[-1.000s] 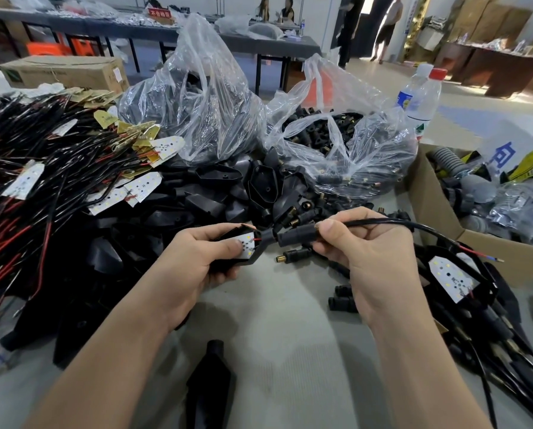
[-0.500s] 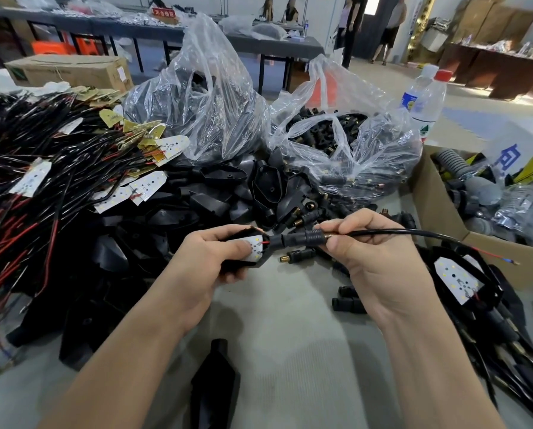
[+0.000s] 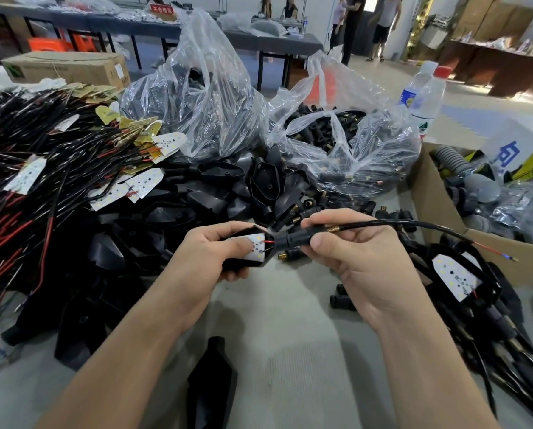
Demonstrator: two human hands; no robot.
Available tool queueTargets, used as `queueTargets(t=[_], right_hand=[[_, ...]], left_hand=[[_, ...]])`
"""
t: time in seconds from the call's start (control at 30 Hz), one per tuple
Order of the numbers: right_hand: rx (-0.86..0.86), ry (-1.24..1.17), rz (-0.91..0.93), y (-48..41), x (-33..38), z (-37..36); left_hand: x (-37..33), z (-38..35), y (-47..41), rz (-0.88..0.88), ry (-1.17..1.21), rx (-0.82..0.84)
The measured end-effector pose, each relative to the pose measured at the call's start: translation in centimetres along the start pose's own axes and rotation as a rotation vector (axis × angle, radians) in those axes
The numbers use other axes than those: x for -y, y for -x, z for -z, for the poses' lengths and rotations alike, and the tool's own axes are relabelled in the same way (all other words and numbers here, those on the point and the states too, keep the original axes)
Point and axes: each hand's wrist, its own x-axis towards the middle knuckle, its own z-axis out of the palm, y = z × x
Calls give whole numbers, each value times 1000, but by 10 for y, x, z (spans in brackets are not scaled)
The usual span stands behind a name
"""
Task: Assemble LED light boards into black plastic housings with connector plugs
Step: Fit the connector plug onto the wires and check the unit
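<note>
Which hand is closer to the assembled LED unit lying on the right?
Right. The right hand is just left of the LED unit; the left hand is farther left, past the right one.

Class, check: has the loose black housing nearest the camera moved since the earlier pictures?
No. The loose black housing keeps its spot, same gap and bearing from the two loose plugs lying on the table.
</note>
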Motion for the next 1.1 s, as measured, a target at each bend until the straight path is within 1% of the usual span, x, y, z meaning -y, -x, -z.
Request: queueTargets(t=[0.17, 0.27, 0.37, 0.47, 0.53, 0.6, 0.67, 0.77, 0.87, 0.93, 1.03, 1.1], right_hand=[[8, 80, 86, 0, -2, -2], [-13, 46, 88, -1, -4, -2], [-32, 32, 93, -1, -3, -2], [21, 23, 101, -1, -3, -4], [98, -44, 71, -1, -3, -3], [162, -81, 40, -1, 0, 0], [167, -53, 28, -1, 2, 5], [161, -2, 24, 0, 6, 9], [141, 113, 45, 1, 8, 12], [152, 192, 67, 1, 11, 12], [138, 134, 46, 3, 14, 7], [61, 106, 20, 2, 12, 5]], left_hand=[[0, -2, 0, -16, -41, -29], [2, -8, 1, -27, -8, -100], [2, -11, 2, -96, -52, -111], [2, -14, 3, -126, -52, -194], [2, -15, 3, -115, -11, -247], [2, -16, 4, -73, 62, -230], [3, -19, 6, -45, 102, -208], [2, -23, 8, -62, 97, -232], [0, -25, 9, -68, 84, -238], [-1, -25, 9, -35, 105, -237], [-3, -24, 9, 4, 123, -240], [-4, -22, 9, -3, 128, -217]])
